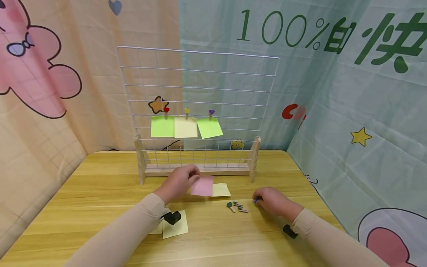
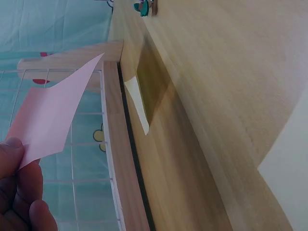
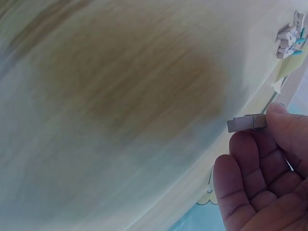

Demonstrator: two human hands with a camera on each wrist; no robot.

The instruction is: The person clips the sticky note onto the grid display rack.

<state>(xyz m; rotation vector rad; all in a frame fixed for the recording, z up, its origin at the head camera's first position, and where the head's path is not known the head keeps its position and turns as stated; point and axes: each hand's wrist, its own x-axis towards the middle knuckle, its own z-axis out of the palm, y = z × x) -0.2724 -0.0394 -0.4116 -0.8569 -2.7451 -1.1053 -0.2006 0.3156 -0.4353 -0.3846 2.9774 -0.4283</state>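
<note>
My left hand (image 1: 180, 182) pinches a pink sticky note (image 1: 202, 186) by one corner, thumb on top. In the left wrist view the pink note (image 2: 55, 118) is lifted off the table and bends slightly. A pale yellow note (image 1: 221, 190) lies on the table just beyond it. At the right, my right hand (image 1: 275, 202) holds a small wooden clothespin (image 3: 246, 123) between thumb and fingers; a bit of blue shows at its fingertips in the head view. Several small clothespins (image 1: 238, 207), one with a green top, lie between the two hands.
A white wire grid (image 1: 200, 89) stands upright in a wooden base (image 1: 200, 172) behind the hands. Clipped to it are a green note (image 1: 162, 127), a pale yellow note (image 1: 185, 128) and another green note (image 1: 210, 128). More pale notes (image 1: 175, 225) lie beneath the left wrist.
</note>
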